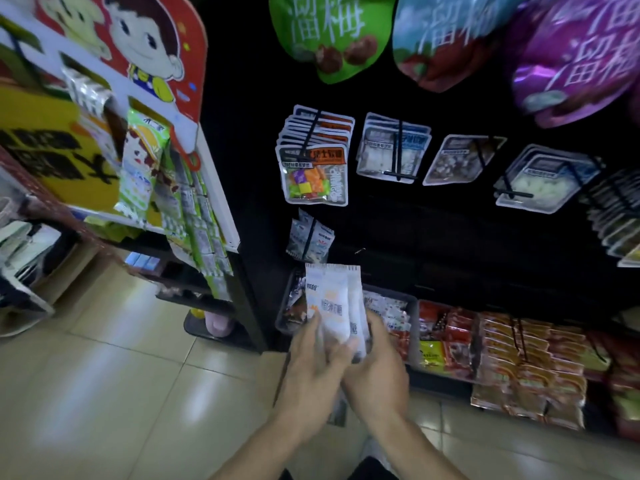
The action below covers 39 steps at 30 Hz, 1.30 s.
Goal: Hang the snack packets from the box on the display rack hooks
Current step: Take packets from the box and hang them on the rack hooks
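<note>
- The white snack packets [334, 303], at least 2 held as a small stack, stand upright at about 6 o'clock of the view, in front of the dark display rack [450, 244].
- The left hand [313, 367] grips the stack's lower end from 9 o'clock, fingers curled and close together across the front packet, fingertips on its bottom part.
- The right hand [377, 368] holds the same stack from 3 o'clock, fingers wrapped behind the packets; the thumb is blurred, so its exact placing cannot be told.
- The 2 hands touch each other just below the packets.
- Directly at 12 o'clock from the stack, a grey-blue packet pair [310, 242] hangs on a black hook [309, 237]; the stack's top edge sits just beneath it.
- Further toward 12 o'clock hangs a row of clear-window pouches [315, 168], each group on its own hook.
- A dark box [410, 306] of mixed packets sits behind the hands, at 3 o'clock of the stack.
- Red and orange packets [519, 358] fill the low shelf toward 3 o'clock.
- A cartoon-printed stand [138, 64] fills 10 o'clock.
</note>
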Tool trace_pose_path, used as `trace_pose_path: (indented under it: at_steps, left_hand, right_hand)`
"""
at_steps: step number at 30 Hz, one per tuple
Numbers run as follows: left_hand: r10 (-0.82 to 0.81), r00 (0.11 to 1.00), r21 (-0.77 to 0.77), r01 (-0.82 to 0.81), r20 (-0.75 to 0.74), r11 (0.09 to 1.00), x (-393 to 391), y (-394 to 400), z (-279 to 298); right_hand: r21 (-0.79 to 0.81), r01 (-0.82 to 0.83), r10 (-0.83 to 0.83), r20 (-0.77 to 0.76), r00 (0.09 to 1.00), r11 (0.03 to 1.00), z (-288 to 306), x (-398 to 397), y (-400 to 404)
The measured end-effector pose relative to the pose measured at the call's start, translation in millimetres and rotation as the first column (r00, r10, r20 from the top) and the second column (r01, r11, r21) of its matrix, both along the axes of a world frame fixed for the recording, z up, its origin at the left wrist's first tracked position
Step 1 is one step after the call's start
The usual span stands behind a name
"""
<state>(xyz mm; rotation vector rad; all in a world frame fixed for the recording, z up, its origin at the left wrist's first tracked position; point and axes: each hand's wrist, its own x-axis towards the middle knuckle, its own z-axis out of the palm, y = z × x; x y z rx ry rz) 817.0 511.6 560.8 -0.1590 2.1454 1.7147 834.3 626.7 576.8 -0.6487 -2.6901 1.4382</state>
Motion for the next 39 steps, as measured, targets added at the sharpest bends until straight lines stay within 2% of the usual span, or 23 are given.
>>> trace_pose_path:
  at_steps: [2,5,6,8,10,12,14,15,19,22,25,28,30,33,36,39]
  left_hand:
    - [-0.011,1.0,0.115,0.009,0.025,0.993,1,3,12]
    - [0.115,0.991,0.259,-0.128,0.064,0.957,-3,-6,14]
    - [0.144,0.986,0.289,-0.164,0.088,0.943,-4,-11,17]
    - [0.143,0.98,0.356,-0.184,0.138,0.916,-3,-20,18]
    - [0.137,0.963,0.445,-0.23,0.232,0.866,-1,-29,16]
    - [0.128,0.939,0.501,-0.282,0.32,0.818,2,-33,14]
    - [0.114,0.929,0.518,-0.294,0.351,0.803,4,-36,12]
    - [0.108,0.931,0.52,-0.288,0.349,0.804,4,-38,11]
    - [0.068,0.943,0.486,-0.229,0.326,0.843,7,-43,8]
    - [0.13,0.935,0.406,-0.265,0.331,0.875,10,-52,-3]
    - [0.256,0.882,0.348,-0.401,0.395,0.847,10,-63,-20]
    - [0.352,0.865,0.232,-0.448,0.358,0.863,7,-76,-33]
    - [0.364,0.888,0.108,-0.407,0.281,0.907,7,-85,-38]
    - [0.349,0.92,-0.019,-0.351,0.181,0.936,7,-94,-40]
    - [0.281,0.957,-0.147,-0.268,0.076,0.952,6,-95,-40]
    - [0.232,0.972,-0.215,-0.222,0.021,0.951,3,-93,-44]
  right_hand:
    - [0.102,-0.112,0.112,0.005,0.994,0.989,13,8,-5]
    - [0.165,-0.314,0.314,0.028,0.949,0.935,26,22,-6]
    - [0.154,-0.372,0.371,0.034,0.928,0.915,28,25,-2]
    - [-0.037,-0.412,0.414,0.066,0.908,0.91,37,29,6]
    - [-0.223,-0.291,0.307,0.038,0.951,0.93,41,28,16]
    - [-0.193,-0.122,0.123,-0.005,0.992,0.974,40,22,22]
    - [-0.179,-0.07,0.083,0.063,0.995,0.981,40,16,26]
    - [-0.226,-0.059,0.09,0.128,0.988,0.972,39,13,28]
    - [-0.564,0.022,0.124,0.219,0.968,0.825,30,7,38]
    - [-0.662,0.123,0.075,0.263,0.962,0.74,15,4,46]
    - [-0.735,0.191,0.048,0.291,0.955,0.651,5,0,58]
    - [-0.631,0.163,0.018,0.271,0.962,0.758,-10,-8,68]
    - [-0.501,0.166,-0.038,0.256,0.966,0.849,-22,-17,72]
    - [-0.271,0.068,-0.008,0.217,0.976,0.96,-37,-39,68]
    - [-0.062,-0.096,0.109,0.238,0.965,0.993,-70,-70,57]
    - [0.028,-0.165,0.152,0.253,0.955,0.986,-118,-101,44]
